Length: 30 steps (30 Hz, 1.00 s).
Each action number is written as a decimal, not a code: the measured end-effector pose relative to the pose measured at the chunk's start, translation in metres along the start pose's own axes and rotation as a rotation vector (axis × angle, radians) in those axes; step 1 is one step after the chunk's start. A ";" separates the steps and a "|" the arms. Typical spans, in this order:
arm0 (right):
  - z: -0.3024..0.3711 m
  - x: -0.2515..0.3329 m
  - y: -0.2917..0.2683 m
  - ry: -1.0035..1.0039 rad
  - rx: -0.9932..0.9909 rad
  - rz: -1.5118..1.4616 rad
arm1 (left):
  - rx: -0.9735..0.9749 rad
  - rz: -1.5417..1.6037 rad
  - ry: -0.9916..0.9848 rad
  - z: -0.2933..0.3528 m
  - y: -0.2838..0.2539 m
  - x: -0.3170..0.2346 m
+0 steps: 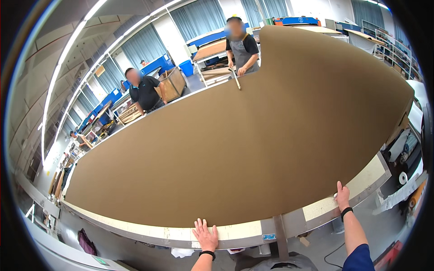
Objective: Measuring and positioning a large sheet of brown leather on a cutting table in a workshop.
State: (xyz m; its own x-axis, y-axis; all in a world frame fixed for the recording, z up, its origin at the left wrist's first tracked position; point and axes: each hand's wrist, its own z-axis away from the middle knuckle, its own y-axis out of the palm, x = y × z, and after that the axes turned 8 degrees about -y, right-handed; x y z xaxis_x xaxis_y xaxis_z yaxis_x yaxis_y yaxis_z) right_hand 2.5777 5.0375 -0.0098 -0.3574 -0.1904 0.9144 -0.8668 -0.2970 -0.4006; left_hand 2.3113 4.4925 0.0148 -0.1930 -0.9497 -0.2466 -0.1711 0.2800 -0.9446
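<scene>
Brown sheet (203,158) spreads wide across the long desk (239,230)! Left grip (206,235) lies open, fingers splayed at the sheet's near edge, while the right grip (343,198) curls farther along; whether it's holding anything, I can't tell.

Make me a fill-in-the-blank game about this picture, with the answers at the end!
1. The huge sheet over the table is coloured ____.
2. The wristbands behind the left hand and right hand are both ____.
3. The sleeve on the right arm is dark ____.
4. Across the table, the person with the stick wears a grey ____ over a black shirt.

Missing words: brown; black; blue; apron.
</scene>
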 end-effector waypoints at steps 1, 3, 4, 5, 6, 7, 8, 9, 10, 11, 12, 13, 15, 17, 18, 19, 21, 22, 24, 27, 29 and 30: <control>0.000 0.000 0.000 -0.022 0.004 -0.017 | -0.002 -0.010 0.004 -0.001 -0.001 -0.001; 0.000 0.004 0.002 -0.030 0.004 -0.038 | 0.005 -0.009 -0.002 -0.004 -0.003 -0.002; 0.001 0.006 0.002 -0.045 0.001 -0.065 | 0.001 -0.004 -0.007 -0.003 -0.004 -0.002; 0.000 0.006 0.003 -0.053 -0.005 -0.078 | 0.014 0.005 -0.018 -0.003 -0.004 -0.002; -0.001 0.006 0.003 -0.049 -0.005 -0.076 | 0.018 0.003 -0.017 -0.004 -0.004 -0.001; -0.001 0.006 0.002 -0.037 -0.001 -0.059 | 0.017 0.007 -0.014 -0.004 -0.003 -0.001; -0.002 0.006 0.002 -0.025 0.003 -0.043 | 0.015 0.011 -0.012 -0.005 -0.002 -0.002; -0.001 0.005 0.001 -0.024 0.003 -0.042 | 0.017 0.010 -0.012 -0.005 -0.002 -0.002; -0.001 0.005 0.001 -0.016 0.002 -0.037 | 0.025 0.005 -0.018 -0.004 -0.003 -0.002; 0.000 0.005 0.001 -0.009 0.001 -0.031 | 0.033 0.000 -0.025 -0.003 -0.004 -0.002; 0.001 0.004 0.000 -0.008 0.002 -0.030 | 0.034 -0.001 -0.026 -0.003 -0.003 -0.002; 0.000 0.004 0.001 -0.006 0.000 -0.027 | 0.030 -0.003 -0.023 -0.003 -0.002 -0.001; 0.002 0.009 0.001 0.000 0.003 -0.022 | 0.031 -0.008 -0.022 -0.002 -0.003 -0.002; 0.003 0.014 0.000 0.008 0.014 -0.052 | 0.025 0.009 -0.015 -0.003 -0.005 -0.003; 0.002 0.011 0.000 0.011 0.014 -0.050 | 0.028 0.007 -0.014 -0.002 -0.005 -0.003; 0.000 0.008 0.001 0.008 0.014 -0.052 | 0.025 0.008 -0.014 -0.003 -0.003 -0.002; -0.002 0.004 0.001 0.007 0.014 -0.052 | 0.023 0.009 -0.012 -0.004 -0.002 -0.002; -0.003 0.002 0.000 0.018 0.017 -0.045 | 0.022 0.003 -0.011 -0.004 -0.002 -0.002; -0.003 0.003 0.002 0.031 0.022 -0.038 | 0.021 -0.005 -0.011 -0.005 -0.002 -0.003; -0.004 0.003 0.004 -0.004 -0.005 -0.048 | 0.013 -0.006 -0.010 -0.006 -0.003 -0.003; -0.002 0.003 0.002 0.020 -0.005 -0.012 | 0.008 -0.006 -0.002 -0.004 -0.004 -0.003; -0.001 0.003 0.002 0.023 -0.003 -0.009 | 0.012 -0.007 -0.002 -0.004 -0.004 -0.002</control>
State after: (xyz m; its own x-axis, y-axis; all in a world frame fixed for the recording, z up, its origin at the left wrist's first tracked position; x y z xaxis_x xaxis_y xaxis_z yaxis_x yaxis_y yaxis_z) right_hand 2.5745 5.0377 -0.0073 -0.3572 -0.1664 0.9191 -0.8712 -0.2956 -0.3920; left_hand 2.3086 4.4942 0.0196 -0.1894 -0.9521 -0.2402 -0.1612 0.2715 -0.9488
